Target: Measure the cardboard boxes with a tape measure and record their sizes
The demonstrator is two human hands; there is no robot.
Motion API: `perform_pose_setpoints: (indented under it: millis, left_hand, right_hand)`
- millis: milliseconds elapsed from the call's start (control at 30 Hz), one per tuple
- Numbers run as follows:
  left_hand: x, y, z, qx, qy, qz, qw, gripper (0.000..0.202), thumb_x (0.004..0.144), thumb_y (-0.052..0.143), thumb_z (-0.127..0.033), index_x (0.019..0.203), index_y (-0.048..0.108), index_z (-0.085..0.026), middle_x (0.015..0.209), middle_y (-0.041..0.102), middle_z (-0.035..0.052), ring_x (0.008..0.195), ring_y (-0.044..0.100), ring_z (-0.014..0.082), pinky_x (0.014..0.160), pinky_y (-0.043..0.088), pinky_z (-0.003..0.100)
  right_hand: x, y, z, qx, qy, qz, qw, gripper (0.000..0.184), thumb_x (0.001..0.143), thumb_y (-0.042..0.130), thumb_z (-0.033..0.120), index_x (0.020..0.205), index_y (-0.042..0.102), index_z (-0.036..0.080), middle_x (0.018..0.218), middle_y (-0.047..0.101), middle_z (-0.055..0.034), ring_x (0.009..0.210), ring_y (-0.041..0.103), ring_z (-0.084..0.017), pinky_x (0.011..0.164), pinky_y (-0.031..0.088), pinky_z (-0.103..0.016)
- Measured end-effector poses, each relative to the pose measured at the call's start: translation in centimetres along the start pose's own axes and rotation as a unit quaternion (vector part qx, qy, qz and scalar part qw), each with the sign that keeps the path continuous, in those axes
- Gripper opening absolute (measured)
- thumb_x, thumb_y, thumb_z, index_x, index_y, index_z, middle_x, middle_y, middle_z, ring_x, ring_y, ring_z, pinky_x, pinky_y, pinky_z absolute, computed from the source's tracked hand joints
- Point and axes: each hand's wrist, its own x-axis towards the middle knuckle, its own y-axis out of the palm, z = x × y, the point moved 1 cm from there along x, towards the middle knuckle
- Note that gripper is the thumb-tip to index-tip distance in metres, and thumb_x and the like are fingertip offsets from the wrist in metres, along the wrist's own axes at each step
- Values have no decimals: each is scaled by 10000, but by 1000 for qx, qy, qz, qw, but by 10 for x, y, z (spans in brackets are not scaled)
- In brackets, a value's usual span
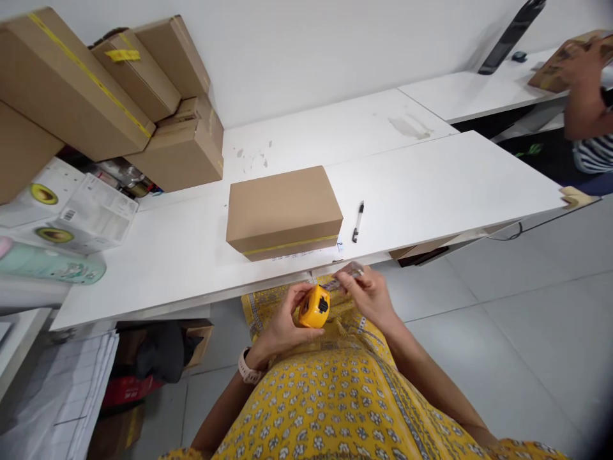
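My left hand [286, 322] is wrapped round a yellow tape measure [313, 308] with a black button, held over my lap just in front of the table edge. From its top, a short strip of blade [330, 283] runs to my right hand [368, 294]. The fingers of that hand are pinched at the strip's end. A small see-through or shiny piece [353, 268] shows by those fingertips; I cannot tell what it is. Beyond my hands, a closed cardboard box [282, 207] lies on the white table [412, 185], with a yellow tape line along its near side.
A black and clear pen [358, 222] lies right of the box. Stacked cardboard boxes [177, 150], avocado-print cartons [90, 207] and a mint-green bottle [52, 260] crowd the left. At the far right, another person's hand [582, 61] touches a box near a dark bottle [510, 37].
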Motion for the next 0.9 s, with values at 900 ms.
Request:
perform_pose_setpoints:
  millis: [900]
  left_hand:
    - [138,-142,-78,597,284,-187,727,780,818,717,-696,1464,530,-301,1616,399,162,1478,401,410,1166,386,599]
  right_hand:
    - [21,74,-127,-405,-160,-90,896,331,1020,542,347,1290,686,221,1327,699,-98,1270,542,-259,1061,302,-412]
